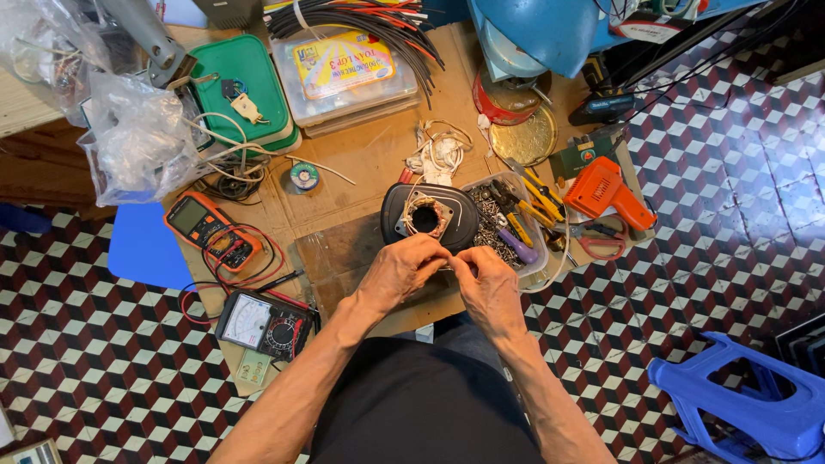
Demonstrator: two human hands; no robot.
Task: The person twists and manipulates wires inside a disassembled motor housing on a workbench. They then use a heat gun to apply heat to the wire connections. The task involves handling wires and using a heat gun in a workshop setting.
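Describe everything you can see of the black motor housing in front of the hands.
The black motor housing is a rounded, dark shell, plastic by its look, lying on the cardboard-covered table. On top sits a pale metal plate around a round hole with copper-coloured windings. Thin wires lead off it. The left hand and right hand meet at its near edge.

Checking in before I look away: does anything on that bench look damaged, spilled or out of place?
Nothing looks spilled or broken. The black motor housing lies opened, its winding exposed, with the left hand and right hand meeting at its near edge. The orange multimeter has its red leads loosely tangled, and the bench is crowded.
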